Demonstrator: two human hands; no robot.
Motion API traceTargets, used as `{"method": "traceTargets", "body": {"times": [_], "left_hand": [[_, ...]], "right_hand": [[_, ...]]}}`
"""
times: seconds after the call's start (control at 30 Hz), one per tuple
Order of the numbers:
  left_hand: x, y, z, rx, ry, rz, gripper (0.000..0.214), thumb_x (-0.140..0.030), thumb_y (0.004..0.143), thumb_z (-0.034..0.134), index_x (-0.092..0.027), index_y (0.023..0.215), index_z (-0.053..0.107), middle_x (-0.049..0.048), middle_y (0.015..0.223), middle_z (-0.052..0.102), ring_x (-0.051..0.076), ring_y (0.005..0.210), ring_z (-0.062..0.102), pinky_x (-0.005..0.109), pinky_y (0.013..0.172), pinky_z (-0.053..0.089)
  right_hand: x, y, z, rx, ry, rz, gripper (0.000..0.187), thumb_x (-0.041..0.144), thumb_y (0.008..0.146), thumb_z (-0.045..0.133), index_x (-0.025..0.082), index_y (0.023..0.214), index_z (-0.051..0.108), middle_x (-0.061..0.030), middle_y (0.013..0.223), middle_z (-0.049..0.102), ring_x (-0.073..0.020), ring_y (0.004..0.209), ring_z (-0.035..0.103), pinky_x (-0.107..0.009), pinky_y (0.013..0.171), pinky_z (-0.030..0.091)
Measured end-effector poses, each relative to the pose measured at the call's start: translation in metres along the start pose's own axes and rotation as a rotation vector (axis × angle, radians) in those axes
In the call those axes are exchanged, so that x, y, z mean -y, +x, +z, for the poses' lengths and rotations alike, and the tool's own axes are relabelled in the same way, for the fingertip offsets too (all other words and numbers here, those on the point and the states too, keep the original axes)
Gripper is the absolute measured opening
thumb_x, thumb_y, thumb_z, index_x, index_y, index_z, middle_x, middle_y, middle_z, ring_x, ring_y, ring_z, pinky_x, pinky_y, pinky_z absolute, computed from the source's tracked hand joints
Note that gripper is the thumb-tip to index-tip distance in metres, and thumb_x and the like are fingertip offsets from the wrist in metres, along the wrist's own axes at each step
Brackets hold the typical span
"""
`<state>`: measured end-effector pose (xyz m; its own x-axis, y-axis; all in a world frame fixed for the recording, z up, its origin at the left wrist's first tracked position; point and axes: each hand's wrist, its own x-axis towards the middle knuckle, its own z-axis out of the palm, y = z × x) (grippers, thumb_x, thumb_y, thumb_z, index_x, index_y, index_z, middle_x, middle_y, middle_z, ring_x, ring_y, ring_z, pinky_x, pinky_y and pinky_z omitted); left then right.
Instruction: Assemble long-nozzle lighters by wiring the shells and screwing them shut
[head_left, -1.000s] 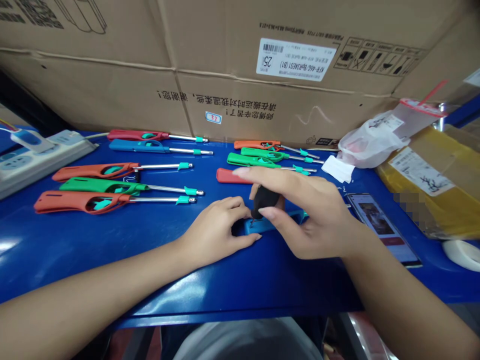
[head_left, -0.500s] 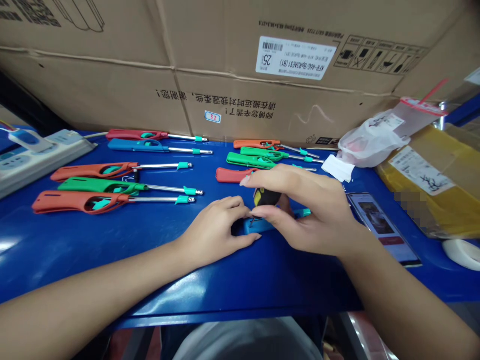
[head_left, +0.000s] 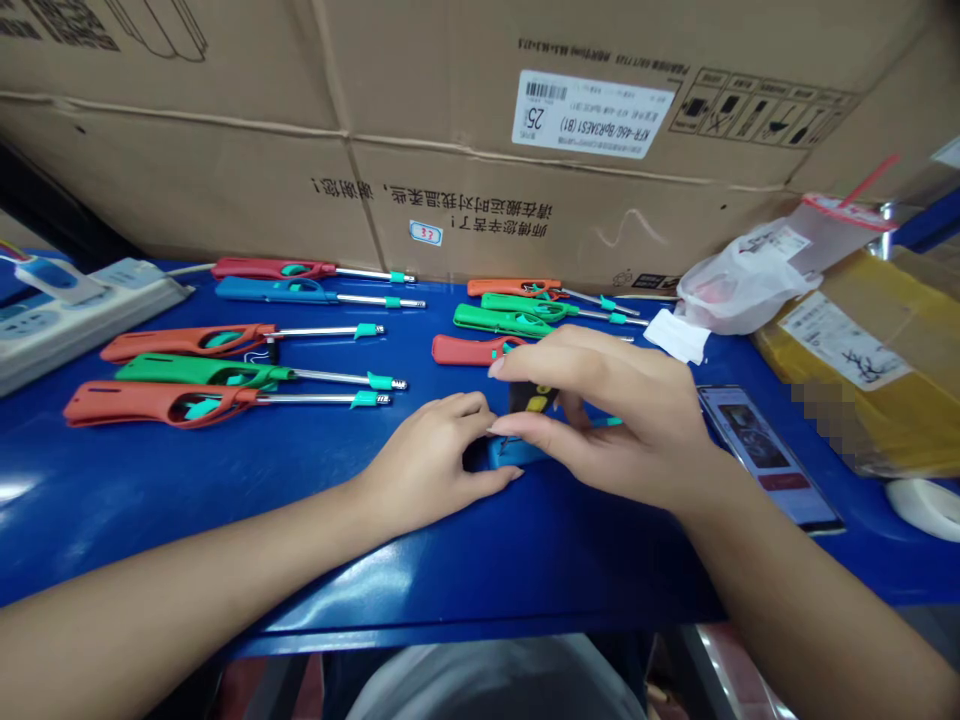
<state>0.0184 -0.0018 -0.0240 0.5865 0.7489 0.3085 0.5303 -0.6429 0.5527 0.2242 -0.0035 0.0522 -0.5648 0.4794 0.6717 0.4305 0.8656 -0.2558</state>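
On the blue table lies a blue long-neck lighter [head_left: 521,453], largely covered by my hands. My left hand [head_left: 427,465] rests on the table, fingers and thumb closed around the lighter's left end. Above that lighter, my right hand [head_left: 630,420] grips a stubby screwdriver [head_left: 531,400] by its black and yellow handle, between thumb and fingers. The screwdriver's thin shaft points down at the lighter's body; its tip is too small to make out. Just beyond my right fingers sits a red lighter [head_left: 469,350], partly hidden.
Several lighters, such as an orange one [head_left: 135,403], lie at left; green ones [head_left: 499,320] lie behind my right hand. A power strip [head_left: 142,290] stands far left. A phone [head_left: 799,490], a bagged drink [head_left: 739,285] and a yellow-taped parcel [head_left: 900,400] are right. A cardboard box [head_left: 247,170] walls the back.
The screwdriver handle has turned in my right fingers, showing its yellow marks differently, and the fingertips have shifted slightly. My left hand and the blue lighter stay put.
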Motion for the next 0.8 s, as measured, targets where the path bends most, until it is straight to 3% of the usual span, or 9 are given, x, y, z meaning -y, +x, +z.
{"method": "traceTargets", "body": {"times": [0.07,0.2,0.3,0.43,0.5,0.57,0.63,0.8], "left_hand": [[0.0000,-0.0002,-0.0005,-0.003,0.008,0.007,0.022,-0.036,0.087,0.078,-0.019,0.092,0.067,0.0021,0.090,0.066,0.022,0.085,0.066,0.034,0.074,0.052],[0.0005,-0.0009,-0.0011,0.027,-0.006,0.015,0.022,-0.034,0.088,0.078,-0.020,0.102,0.070,0.0032,0.096,0.068,0.023,0.089,0.067,0.034,0.076,0.052],[0.0009,-0.0010,-0.0008,0.012,-0.016,0.023,0.019,-0.032,0.088,0.077,-0.020,0.101,0.070,0.0038,0.100,0.069,0.024,0.095,0.068,0.035,0.078,0.052],[0.0006,-0.0002,-0.0005,0.007,-0.006,0.010,0.019,-0.035,0.089,0.076,-0.018,0.090,0.067,0.0018,0.088,0.065,0.022,0.085,0.066,0.033,0.072,0.051],[0.0005,-0.0002,-0.0005,0.009,0.003,0.012,0.020,-0.035,0.088,0.077,-0.019,0.091,0.067,0.0014,0.087,0.064,0.021,0.084,0.066,0.033,0.072,0.051],[0.0003,-0.0006,-0.0006,0.009,0.004,0.016,0.020,-0.035,0.087,0.078,-0.019,0.094,0.069,0.0021,0.090,0.065,0.022,0.086,0.067,0.033,0.074,0.051],[0.0001,-0.0009,-0.0007,0.015,-0.005,0.013,0.019,-0.034,0.087,0.078,-0.020,0.098,0.070,0.0028,0.095,0.067,0.023,0.089,0.067,0.034,0.076,0.051],[0.0001,0.0001,-0.0009,0.017,-0.017,-0.010,0.019,-0.034,0.088,0.076,-0.018,0.092,0.067,0.0023,0.091,0.066,0.022,0.086,0.067,0.033,0.073,0.050]], "right_hand": [[-0.0013,0.0001,-0.0025,0.014,-0.007,-0.019,0.026,0.028,0.098,0.069,0.022,0.123,0.067,-0.0017,0.106,0.079,-0.0150,0.099,0.074,-0.025,0.083,0.059],[0.0010,-0.0007,-0.0089,0.129,0.131,-0.020,0.041,0.010,0.102,0.050,0.019,0.143,0.055,-0.0051,0.139,0.069,-0.0148,0.124,0.066,-0.030,0.104,0.055],[0.0039,-0.0002,-0.0080,0.079,0.132,-0.011,0.035,0.011,0.101,0.057,0.021,0.134,0.061,-0.0021,0.125,0.075,-0.0133,0.113,0.070,-0.028,0.099,0.056],[0.0033,0.0011,-0.0046,-0.007,0.009,0.026,0.031,0.032,0.092,0.077,0.020,0.119,0.068,-0.0005,0.098,0.076,-0.0130,0.086,0.073,-0.024,0.078,0.059],[0.0021,0.0003,-0.0052,0.001,-0.012,0.019,0.033,0.032,0.095,0.073,0.019,0.124,0.066,-0.0040,0.107,0.077,-0.0162,0.096,0.073,-0.026,0.080,0.060],[0.0018,-0.0011,-0.0069,0.044,0.015,0.016,0.037,0.023,0.100,0.064,0.018,0.136,0.060,-0.0080,0.129,0.073,-0.0190,0.112,0.071,-0.029,0.087,0.060],[0.0024,-0.0021,-0.0078,0.072,0.085,0.045,0.044,0.014,0.099,0.057,0.019,0.143,0.055,-0.0084,0.137,0.069,-0.0187,0.114,0.070,-0.030,0.088,0.060],[0.0018,-0.0005,-0.0026,-0.034,0.129,0.029,0.031,0.021,0.093,0.074,0.020,0.123,0.066,-0.0034,0.103,0.075,-0.0151,0.089,0.070,-0.029,0.079,0.061]]}}
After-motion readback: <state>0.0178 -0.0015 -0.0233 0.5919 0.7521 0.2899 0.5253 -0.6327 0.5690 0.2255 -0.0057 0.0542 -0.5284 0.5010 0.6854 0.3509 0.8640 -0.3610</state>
